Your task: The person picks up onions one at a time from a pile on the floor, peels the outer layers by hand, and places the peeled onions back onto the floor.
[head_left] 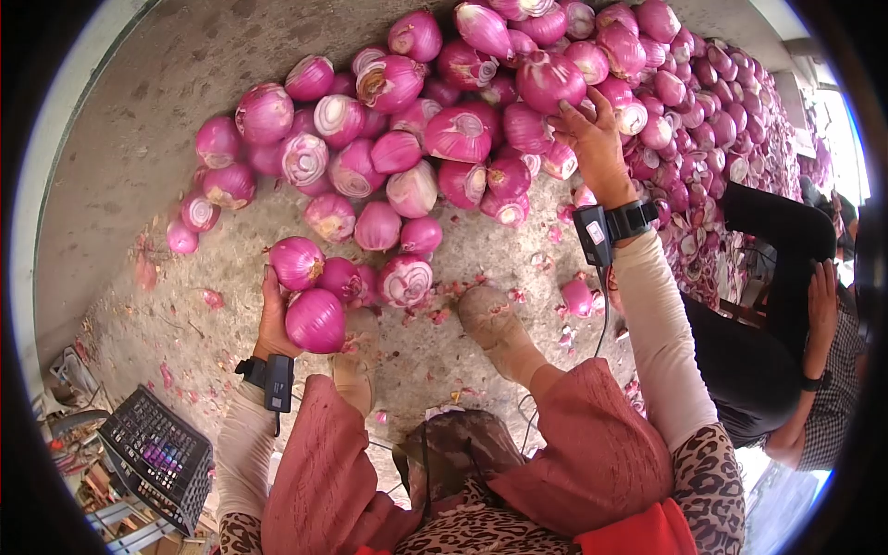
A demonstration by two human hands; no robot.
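Peeled red onions [395, 151] lie in a wide pile on the concrete floor. My left hand [276, 319], low at the left, is closed around a red onion [315, 321]; a second onion [296, 263] rests against its fingertips, just above. At the upper right my right hand [595, 139] reaches over the pile, its fingers spread and bent, with the fingertips at the lower edge of a large onion [549, 81]. Whether those fingers grip that onion is hard to tell; the palm side is hidden. Each wrist wears a black strapped device.
A black plastic crate [157, 453] stands at the lower left. Another person [777, 342] sits at the right, one arm and dark-clothed legs showing. Loose skins [564, 277] litter the floor around my shoes [486, 319]. A wall [120, 120] borders the pile.
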